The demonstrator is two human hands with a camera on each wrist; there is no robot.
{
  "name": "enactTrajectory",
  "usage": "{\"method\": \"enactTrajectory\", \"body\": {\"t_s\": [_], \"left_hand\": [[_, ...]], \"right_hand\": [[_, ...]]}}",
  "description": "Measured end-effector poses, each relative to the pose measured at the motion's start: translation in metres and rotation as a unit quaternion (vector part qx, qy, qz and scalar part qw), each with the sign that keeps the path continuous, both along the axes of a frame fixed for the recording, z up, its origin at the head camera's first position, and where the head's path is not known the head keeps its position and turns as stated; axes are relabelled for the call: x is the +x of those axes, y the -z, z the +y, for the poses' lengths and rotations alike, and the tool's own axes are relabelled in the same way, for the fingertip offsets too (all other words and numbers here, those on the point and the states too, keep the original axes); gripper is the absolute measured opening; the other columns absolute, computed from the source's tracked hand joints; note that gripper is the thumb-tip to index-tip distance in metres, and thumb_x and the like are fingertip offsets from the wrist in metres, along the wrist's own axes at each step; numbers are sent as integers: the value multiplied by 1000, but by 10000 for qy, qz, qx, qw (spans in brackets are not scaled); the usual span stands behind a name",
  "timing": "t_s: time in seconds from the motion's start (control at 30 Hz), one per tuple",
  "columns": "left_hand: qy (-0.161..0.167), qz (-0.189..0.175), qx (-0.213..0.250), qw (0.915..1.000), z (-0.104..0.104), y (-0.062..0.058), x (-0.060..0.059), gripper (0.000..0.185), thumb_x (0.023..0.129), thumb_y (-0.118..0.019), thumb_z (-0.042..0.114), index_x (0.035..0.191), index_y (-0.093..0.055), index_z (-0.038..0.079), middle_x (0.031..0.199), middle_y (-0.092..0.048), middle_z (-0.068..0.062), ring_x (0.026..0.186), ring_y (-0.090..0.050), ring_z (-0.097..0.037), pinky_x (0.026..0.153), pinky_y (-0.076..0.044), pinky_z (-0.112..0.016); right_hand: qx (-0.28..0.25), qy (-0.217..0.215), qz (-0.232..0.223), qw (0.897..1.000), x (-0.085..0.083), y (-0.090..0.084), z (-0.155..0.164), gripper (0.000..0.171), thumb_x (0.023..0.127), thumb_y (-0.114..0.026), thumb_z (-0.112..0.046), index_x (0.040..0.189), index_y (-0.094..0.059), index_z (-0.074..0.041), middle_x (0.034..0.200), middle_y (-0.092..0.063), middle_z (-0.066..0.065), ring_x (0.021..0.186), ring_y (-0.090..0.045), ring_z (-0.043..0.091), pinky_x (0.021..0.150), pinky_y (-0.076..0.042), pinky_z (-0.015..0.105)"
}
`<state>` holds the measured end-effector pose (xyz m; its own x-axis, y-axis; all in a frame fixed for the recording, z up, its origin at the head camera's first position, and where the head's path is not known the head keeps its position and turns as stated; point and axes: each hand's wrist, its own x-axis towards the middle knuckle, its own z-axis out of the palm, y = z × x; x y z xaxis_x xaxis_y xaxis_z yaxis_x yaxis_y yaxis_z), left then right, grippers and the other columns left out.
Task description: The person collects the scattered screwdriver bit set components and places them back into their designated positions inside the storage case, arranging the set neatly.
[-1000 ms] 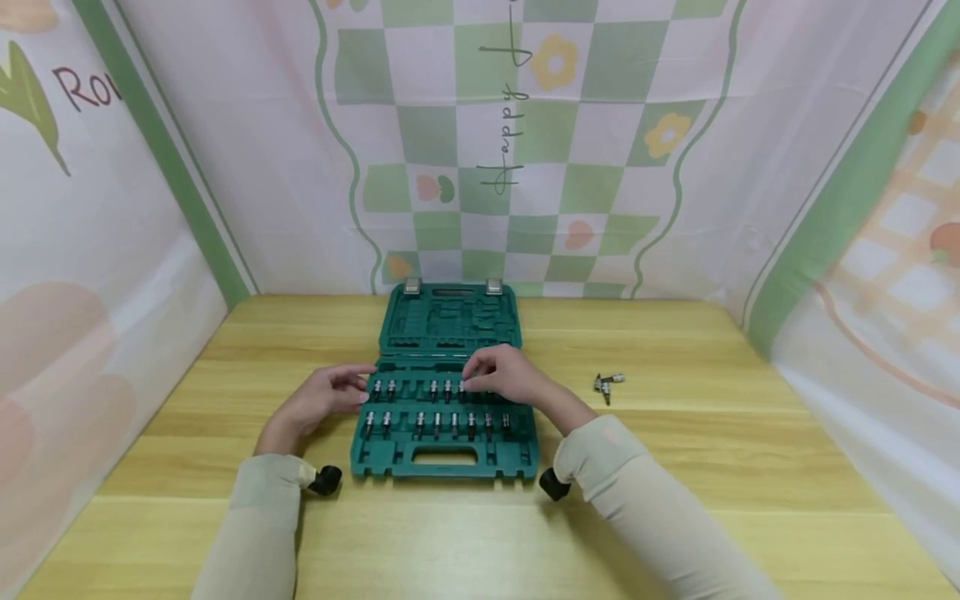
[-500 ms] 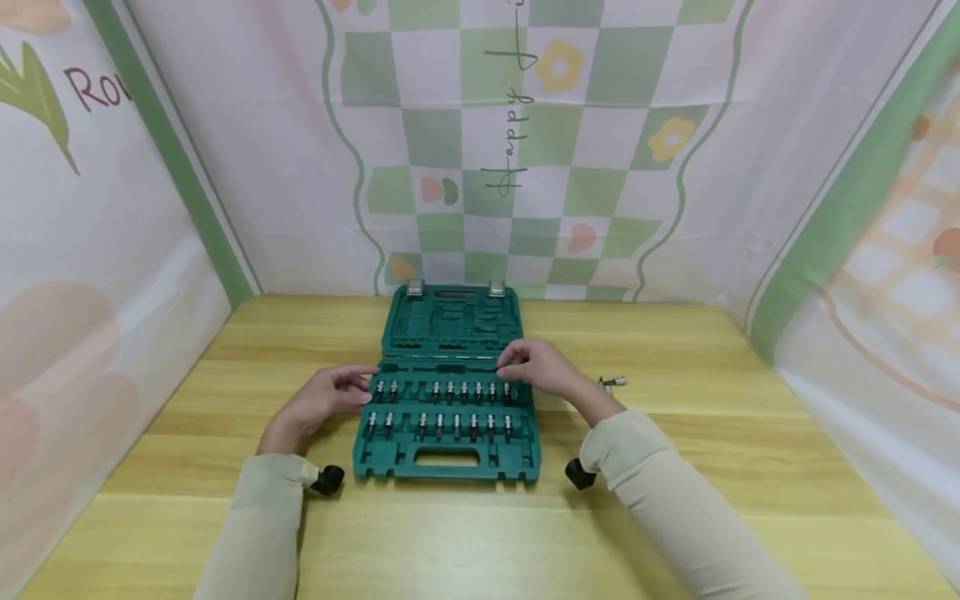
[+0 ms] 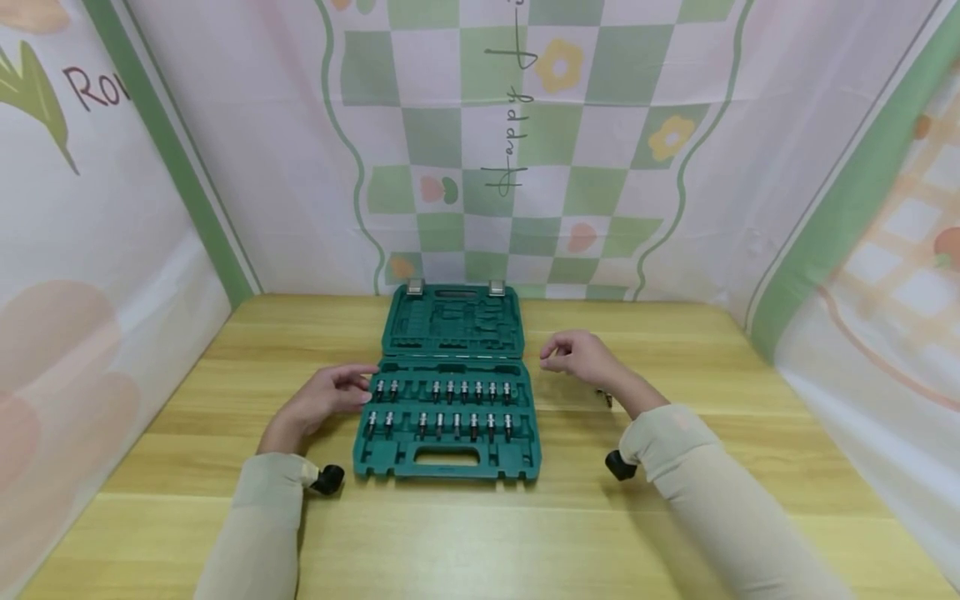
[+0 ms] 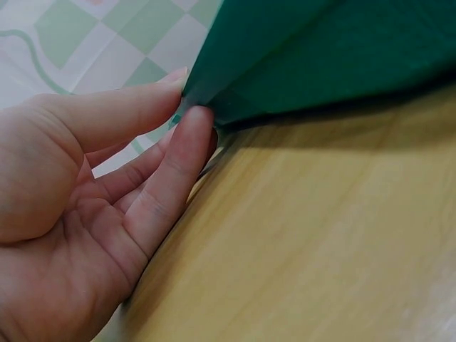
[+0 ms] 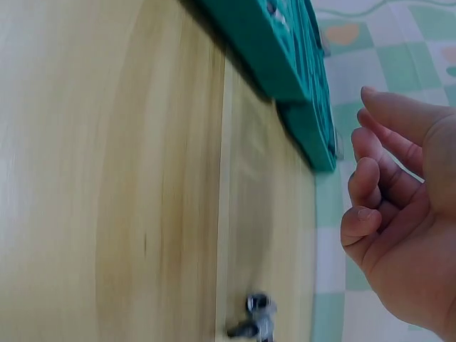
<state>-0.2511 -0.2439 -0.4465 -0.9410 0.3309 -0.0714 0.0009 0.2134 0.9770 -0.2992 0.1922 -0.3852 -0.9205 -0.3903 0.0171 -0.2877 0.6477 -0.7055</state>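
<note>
A green tool case (image 3: 397,457) lies open on the wooden table, its lid (image 3: 452,321) flat behind it. Two rows of socket bits (image 3: 442,390) stand in the tray. My left hand (image 3: 352,385) rests on the table with straight fingertips touching the case's left edge; the left wrist view shows those fingers (image 4: 192,121) against the green case (image 4: 320,50). My right hand (image 3: 552,357) hovers right of the case, fingers loosely curled and holding nothing. In the right wrist view the right hand (image 5: 370,171) is empty, with the case (image 5: 285,64) beyond it.
A few loose metal bits (image 5: 256,322) lie on the table right of the case, mostly hidden behind my right wrist in the head view. Patterned cloth walls (image 3: 510,167) close in the table at the back and both sides.
My right hand has left the upper row of bits and moved right, off the case, to above the bare table. The left hand has stayed at the case's edge.
</note>
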Motion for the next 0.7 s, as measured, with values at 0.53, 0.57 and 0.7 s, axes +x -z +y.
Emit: {"method": "enactTrajectory", "body": {"t_s": [0.53, 0.57, 0.7], "left_hand": [[-75, -26, -42, 10000, 3, -2, 3, 50, 93, -59, -5, 141, -47, -1, 120, -51, -23, 98, -56, -27, 83, -55, -33], [-75, -24, -35, 10000, 3, -2, 3, 50, 93, -59, -5, 141, -48, -1, 120, -51, -23, 98, -56, -27, 83, -55, -33], [-54, -7, -10, 10000, 3, -3, 3, 50, 93, -59, -6, 141, -47, -2, 119, -51, -23, 97, -57, -26, 83, -55, -33]], "right_hand": [[210, 988, -413, 9940, 0, 3, 58, 22, 94, -66, -19, 103, -62, 1, 90, -64, 19, 79, -62, 30, 64, -52, 38], [234, 1038, -445, 9933, 0, 3, 60, 23, 94, -66, -19, 102, -62, 2, 91, -64, 19, 79, -62, 30, 65, -52, 39], [351, 1187, -587, 9906, 1, 5, 70, 30, 93, -66, -21, 105, -58, 4, 94, -63, 18, 83, -62, 28, 72, -52, 40]]}}
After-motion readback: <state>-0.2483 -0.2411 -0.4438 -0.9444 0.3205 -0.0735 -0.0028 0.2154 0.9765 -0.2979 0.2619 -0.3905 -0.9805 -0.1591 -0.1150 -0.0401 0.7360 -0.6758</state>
